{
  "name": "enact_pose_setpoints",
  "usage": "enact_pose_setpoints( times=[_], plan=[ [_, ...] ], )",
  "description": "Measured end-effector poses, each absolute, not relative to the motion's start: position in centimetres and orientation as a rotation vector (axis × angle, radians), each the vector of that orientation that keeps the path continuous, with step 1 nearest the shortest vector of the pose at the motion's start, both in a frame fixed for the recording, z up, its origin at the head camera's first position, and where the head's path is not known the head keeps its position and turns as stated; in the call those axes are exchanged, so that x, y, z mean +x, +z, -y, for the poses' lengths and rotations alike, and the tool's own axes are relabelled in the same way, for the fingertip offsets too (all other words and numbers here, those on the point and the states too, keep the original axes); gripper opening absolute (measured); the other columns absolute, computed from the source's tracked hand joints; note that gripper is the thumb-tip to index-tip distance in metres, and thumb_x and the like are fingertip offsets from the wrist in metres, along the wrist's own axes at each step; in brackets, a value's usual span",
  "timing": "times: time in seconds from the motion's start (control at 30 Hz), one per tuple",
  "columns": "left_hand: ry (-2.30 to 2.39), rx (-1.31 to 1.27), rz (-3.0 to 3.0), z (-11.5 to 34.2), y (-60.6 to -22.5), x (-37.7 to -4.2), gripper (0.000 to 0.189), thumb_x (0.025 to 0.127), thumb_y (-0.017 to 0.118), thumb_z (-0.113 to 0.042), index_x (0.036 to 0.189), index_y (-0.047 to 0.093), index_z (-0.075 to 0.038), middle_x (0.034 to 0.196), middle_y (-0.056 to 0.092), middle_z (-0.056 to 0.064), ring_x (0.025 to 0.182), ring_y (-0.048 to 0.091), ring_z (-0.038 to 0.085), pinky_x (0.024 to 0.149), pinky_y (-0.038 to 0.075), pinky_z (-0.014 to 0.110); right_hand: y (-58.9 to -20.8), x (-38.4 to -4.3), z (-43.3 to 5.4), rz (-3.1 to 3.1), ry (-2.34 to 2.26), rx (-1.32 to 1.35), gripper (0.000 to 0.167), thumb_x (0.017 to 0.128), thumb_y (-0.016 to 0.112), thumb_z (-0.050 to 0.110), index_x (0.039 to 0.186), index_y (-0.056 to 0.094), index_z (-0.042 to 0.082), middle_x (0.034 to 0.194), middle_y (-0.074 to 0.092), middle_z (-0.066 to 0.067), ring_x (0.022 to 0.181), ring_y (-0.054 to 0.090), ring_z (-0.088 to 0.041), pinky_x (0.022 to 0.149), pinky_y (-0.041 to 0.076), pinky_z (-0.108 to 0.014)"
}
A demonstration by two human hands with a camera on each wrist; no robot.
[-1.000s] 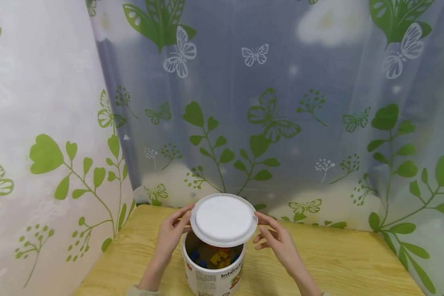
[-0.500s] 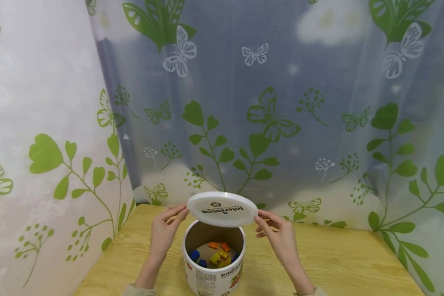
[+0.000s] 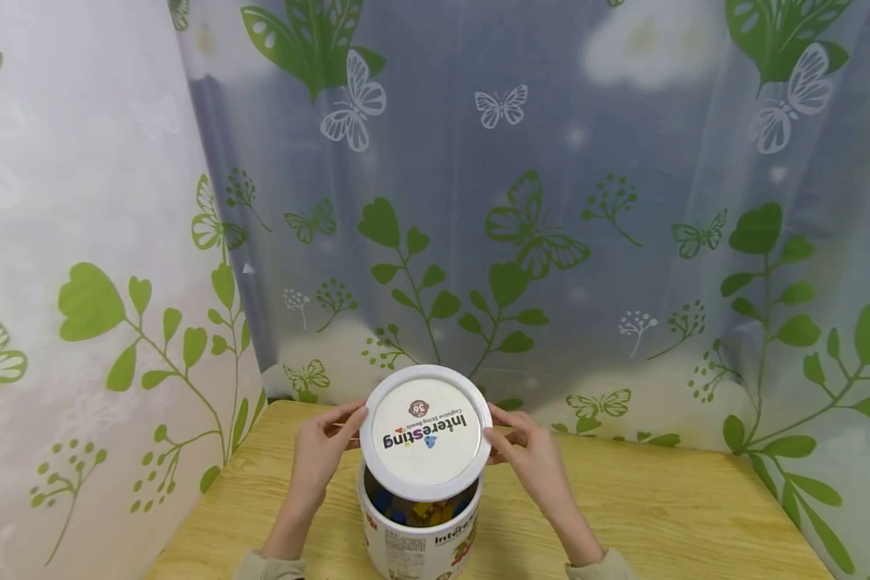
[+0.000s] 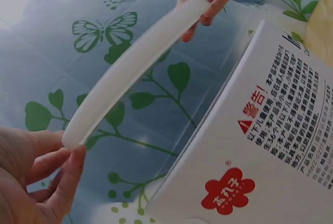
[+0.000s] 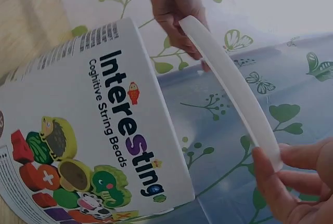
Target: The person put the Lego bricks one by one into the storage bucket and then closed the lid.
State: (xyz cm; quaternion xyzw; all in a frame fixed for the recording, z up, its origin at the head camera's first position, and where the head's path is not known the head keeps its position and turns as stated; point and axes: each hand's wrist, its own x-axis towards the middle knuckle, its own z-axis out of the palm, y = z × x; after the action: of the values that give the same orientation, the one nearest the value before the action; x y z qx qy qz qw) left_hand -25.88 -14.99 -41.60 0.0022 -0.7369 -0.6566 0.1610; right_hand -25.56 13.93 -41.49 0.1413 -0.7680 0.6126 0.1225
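Note:
A round white lid (image 3: 426,435) printed with "Interesting" tilts above the mouth of a white cylindrical bucket (image 3: 419,548), apart from its rim in both wrist views. My left hand (image 3: 321,451) pinches the lid's left edge between thumb and fingers, and my right hand (image 3: 528,455) pinches the right edge. Inside the bucket lie yellow blocks (image 3: 435,512) and blue blocks (image 3: 386,503), partly covered by the lid. Printed beads and "Cognitive String Beads" mark the bucket's side (image 5: 112,115) in the right wrist view; a red logo (image 4: 228,192) shows in the left wrist view.
The bucket stands on a light wood-grain table (image 3: 667,507) near its front. Behind it hangs a blue-grey curtain (image 3: 435,201) with green leaves and butterflies. A paler patterned sheet (image 3: 94,225) closes off the left side.
Between the earlier frames the lid turned from its plain underside to its printed face. Since then it has tipped further toward the camera and now covers the bucket's back part, hiding the orange blocks.

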Motion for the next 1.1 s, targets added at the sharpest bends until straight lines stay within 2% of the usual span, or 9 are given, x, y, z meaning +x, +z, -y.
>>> enact_pose_setpoints(
  times=[0.17,0.43,0.67,0.9,1.03,1.1],
  plan=[
    [-1.877,0.037,2.182,15.0,-42.3,-25.7,0.031,0.095,0.073,-0.016,0.116,0.073,0.008,0.106,0.073,0.021,0.075,0.067,0.013,0.069,0.061,0.026,-42.2,-25.5,-14.2,2.340,1.937,0.359,0.041,0.095,0.071,0.006,0.133,0.062,-0.008,0.119,0.064,-0.023,0.069,0.072,-0.021,0.068,0.062,-0.031],
    [-1.811,0.080,2.295,15.3,-43.9,-25.7,0.029,0.095,0.073,-0.017,0.113,0.075,0.006,0.098,0.075,0.017,0.076,0.070,0.016,0.066,0.061,0.025,-43.7,-25.4,-14.2,2.455,1.943,0.379,0.041,0.096,0.068,0.004,0.131,0.059,-0.016,0.119,0.063,-0.027,0.071,0.071,-0.026,0.066,0.062,-0.032],
    [-1.700,0.143,2.379,15.5,-45.0,-25.6,0.030,0.095,0.073,-0.021,0.112,0.076,0.004,0.095,0.075,0.014,0.073,0.067,0.014,0.064,0.061,0.026,-44.4,-25.2,-14.1,2.561,1.816,0.398,0.041,0.094,0.071,0.006,0.127,0.061,-0.014,0.119,0.063,-0.027,0.067,0.068,-0.021,0.063,0.062,-0.034],
    [-1.588,0.212,2.477,15.6,-46.1,-25.7,0.029,0.095,0.074,-0.027,0.110,0.078,-0.003,0.099,0.075,0.010,0.081,0.066,0.015,0.064,0.060,0.031,-44.8,-25.1,-14.1,2.650,1.651,0.415,0.043,0.094,0.074,0.015,0.128,0.064,-0.010,0.121,0.063,-0.023,0.075,0.065,-0.020,0.061,0.060,-0.037],
    [-1.601,0.216,2.477,15.6,-46.6,-25.8,0.032,0.095,0.073,-0.030,0.112,0.077,-0.002,0.107,0.074,0.014,0.086,0.067,0.017,0.069,0.061,0.033,-45.4,-25.3,-14.4,2.639,1.607,0.477,0.047,0.095,0.073,0.017,0.134,0.061,-0.007,0.128,0.058,-0.028,0.082,0.066,-0.022,0.064,0.061,-0.039],
    [-1.619,0.210,2.465,15.5,-46.8,-25.9,0.034,0.096,0.072,-0.030,0.113,0.076,-0.002,0.111,0.074,0.016,0.089,0.068,0.018,0.071,0.061,0.034,-45.5,-25.3,-14.5,2.635,1.579,0.510,0.049,0.096,0.072,0.019,0.138,0.060,-0.004,0.134,0.055,-0.029,0.087,0.067,-0.024,0.065,0.061,-0.034]
  ],
)
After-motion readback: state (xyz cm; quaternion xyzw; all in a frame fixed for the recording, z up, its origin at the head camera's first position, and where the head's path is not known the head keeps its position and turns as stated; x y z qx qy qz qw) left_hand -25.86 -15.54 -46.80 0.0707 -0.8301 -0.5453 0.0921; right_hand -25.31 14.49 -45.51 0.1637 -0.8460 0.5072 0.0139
